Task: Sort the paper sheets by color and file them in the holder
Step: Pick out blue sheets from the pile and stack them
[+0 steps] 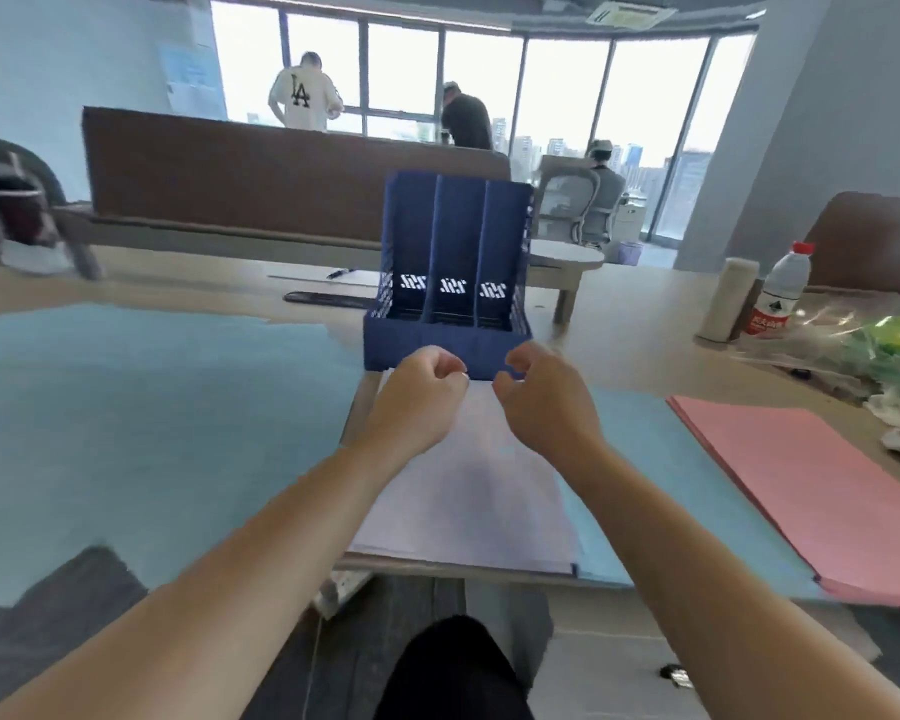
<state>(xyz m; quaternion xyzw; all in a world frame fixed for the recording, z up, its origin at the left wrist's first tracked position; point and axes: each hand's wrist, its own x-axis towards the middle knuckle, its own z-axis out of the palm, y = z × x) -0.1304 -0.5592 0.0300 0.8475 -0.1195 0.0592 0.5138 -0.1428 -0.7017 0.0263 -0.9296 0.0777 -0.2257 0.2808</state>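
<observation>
Near the worktop's (640, 324) front edge, white sheets (468, 491) lie just before the blue holder (453, 262), with pink sheets (811, 485) to the right. The left hand (417, 392) has its grip curled at their far edge, though I cannot tell whether it holds anything. The right hand (546, 397) has a loose, empty grip.

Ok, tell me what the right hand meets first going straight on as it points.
Probably the low front wall of the file holder, just beyond the curled fingers of the right hand; depth is unclear.
</observation>
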